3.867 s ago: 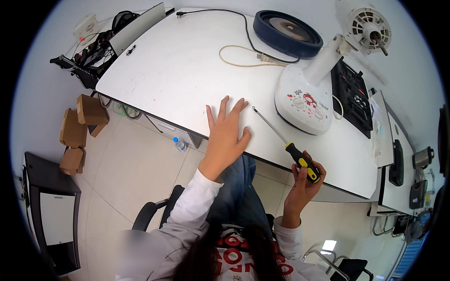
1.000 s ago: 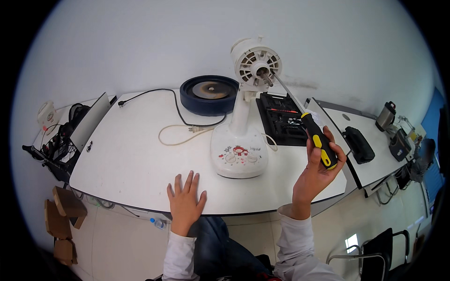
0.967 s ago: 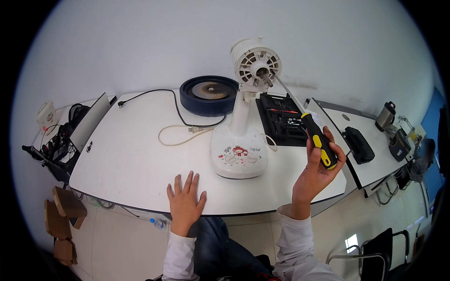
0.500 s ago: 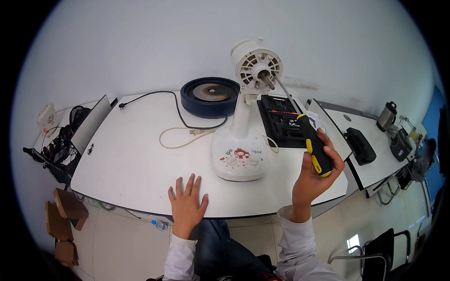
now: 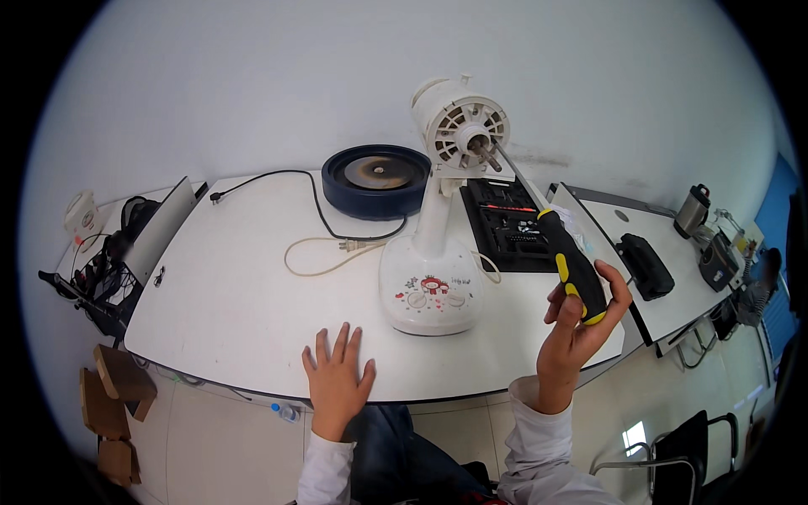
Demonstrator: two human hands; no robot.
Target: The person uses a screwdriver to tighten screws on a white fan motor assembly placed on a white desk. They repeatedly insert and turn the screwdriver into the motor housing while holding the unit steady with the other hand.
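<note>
A white desk fan without its guard or blades stands mid-table, its base (image 5: 430,295) printed with a red cartoon, its motor head (image 5: 459,128) up on a white neck. My right hand (image 5: 579,324) grips a black-and-yellow screwdriver (image 5: 572,264); its long metal shaft points up-left, and the tip is at the motor's front shaft. My left hand (image 5: 336,381) lies flat, fingers spread, on the white table (image 5: 227,295) near its front edge, left of the fan base.
A dark blue round fan guard (image 5: 376,178) lies behind the fan, with a black cable and a cream power cord (image 5: 324,252) looping left. A black tool case (image 5: 511,223) sits open at right. Kettle and black pouch on the right desk; cardboard boxes on the floor at left.
Since the earliest frame my view has lifted to face the fan. My right hand has raised the screwdriver and brought its tip to the motor head. My left hand stays flat on the table.
</note>
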